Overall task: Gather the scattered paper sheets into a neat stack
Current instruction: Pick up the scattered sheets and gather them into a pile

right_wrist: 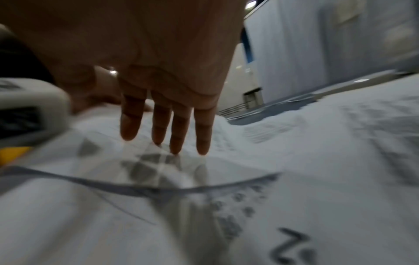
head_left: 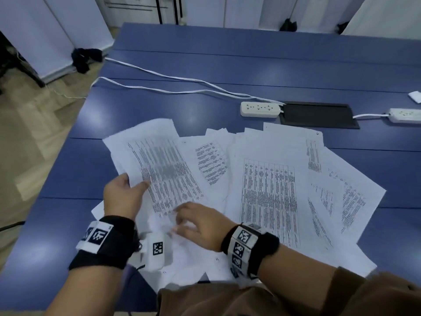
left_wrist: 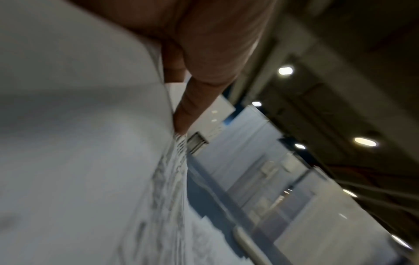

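Observation:
Several printed paper sheets (head_left: pixel 268 190) lie fanned and overlapping across the near part of the blue table (head_left: pixel 227 71). My left hand (head_left: pixel 127 190) pinches the left edge of a lifted bundle of sheets (head_left: pixel 159 160), thumb on top; in the left wrist view the thumb (left_wrist: pixel 192 100) presses on the bundle (left_wrist: pixel 90 143). My right hand (head_left: pixel 193 222) hovers low over the sheets near the table's front edge, fingers straight and spread; the right wrist view shows its fingertips (right_wrist: pixel 176 147) touching the paper (right_wrist: pixel 294 161).
Two white power strips (head_left: pixel 260 108) (head_left: pixel 405 115) with white cables (head_left: pixel 159 87) lie behind the papers, either side of a black cable hatch (head_left: pixel 319 115). A small white item (head_left: pixel 415 96) sits at the right edge. White partition panels (head_left: pixel 57 30) stand beyond the table.

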Tool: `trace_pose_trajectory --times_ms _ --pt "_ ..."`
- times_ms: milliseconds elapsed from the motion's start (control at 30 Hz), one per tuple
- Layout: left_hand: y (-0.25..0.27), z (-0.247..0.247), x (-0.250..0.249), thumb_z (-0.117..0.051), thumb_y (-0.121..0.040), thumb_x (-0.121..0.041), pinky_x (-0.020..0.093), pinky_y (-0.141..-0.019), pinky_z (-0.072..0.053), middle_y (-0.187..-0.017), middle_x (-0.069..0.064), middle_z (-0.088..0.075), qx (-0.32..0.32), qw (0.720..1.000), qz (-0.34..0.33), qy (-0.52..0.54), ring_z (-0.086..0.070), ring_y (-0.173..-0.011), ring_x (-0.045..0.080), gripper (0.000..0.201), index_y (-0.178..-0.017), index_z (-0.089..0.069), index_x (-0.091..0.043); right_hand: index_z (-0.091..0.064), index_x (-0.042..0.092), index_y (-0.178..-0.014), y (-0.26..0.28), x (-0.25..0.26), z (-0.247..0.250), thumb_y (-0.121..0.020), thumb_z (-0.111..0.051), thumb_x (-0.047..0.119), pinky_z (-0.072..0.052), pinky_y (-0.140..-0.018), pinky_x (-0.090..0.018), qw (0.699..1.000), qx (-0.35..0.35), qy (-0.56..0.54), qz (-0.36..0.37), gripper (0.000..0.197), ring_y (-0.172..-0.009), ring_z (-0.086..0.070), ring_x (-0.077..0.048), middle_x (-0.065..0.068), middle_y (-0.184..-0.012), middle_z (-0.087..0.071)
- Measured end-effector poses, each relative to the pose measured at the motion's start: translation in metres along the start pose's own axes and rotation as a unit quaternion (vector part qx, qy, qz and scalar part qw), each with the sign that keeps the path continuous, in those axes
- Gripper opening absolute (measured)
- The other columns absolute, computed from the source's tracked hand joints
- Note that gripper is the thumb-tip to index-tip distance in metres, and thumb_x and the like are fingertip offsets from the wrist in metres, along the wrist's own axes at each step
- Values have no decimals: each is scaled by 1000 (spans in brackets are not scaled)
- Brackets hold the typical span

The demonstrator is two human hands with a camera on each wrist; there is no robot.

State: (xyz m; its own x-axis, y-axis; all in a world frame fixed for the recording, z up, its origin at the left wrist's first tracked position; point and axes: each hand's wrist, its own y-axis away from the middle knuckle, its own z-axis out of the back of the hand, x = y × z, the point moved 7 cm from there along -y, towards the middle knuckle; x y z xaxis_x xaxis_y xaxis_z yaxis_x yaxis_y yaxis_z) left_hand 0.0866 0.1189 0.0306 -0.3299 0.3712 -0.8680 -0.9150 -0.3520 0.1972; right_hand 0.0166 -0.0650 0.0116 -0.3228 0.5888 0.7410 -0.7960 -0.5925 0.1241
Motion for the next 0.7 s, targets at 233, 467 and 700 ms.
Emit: trace_pose_trajectory --times_ms 233,467,700 --pt "43 -3 -139 -72 -81 -23 23 -76 -52 -80 -2 -72 29 971 -233 -44 -63 -74 9 9 -84 -67 -16 -44 22 -131 59 -101 78 -89 -52 57 -43 -102 -40 911 -235 -188 -284 56 -122 -49 -17 3 -137 -46" --pt "109 -29 -220 -74 -81 -14 46 -86 -56 -90 -1 -75 139 944 -288 84 -71 -91 23 12 -91 -74 -19 -41 24 -137 91 -111 126 -66 -57 78 -51 -91 -41 796 -276 -461 -278 90 -119 -56 -23 -3 -135 -54" --pt "96 -69 -233 -72 -77 3 36 -90 -54 -99 0 -76 234 899 -219 297 -69 -99 22 28 -101 -68 -11 -65 8 -112 131 -97 154 -71 -76 37 -50 -94 -50 724 -317 -585 -181 52 -106 -64 -33 -17 -112 -68"
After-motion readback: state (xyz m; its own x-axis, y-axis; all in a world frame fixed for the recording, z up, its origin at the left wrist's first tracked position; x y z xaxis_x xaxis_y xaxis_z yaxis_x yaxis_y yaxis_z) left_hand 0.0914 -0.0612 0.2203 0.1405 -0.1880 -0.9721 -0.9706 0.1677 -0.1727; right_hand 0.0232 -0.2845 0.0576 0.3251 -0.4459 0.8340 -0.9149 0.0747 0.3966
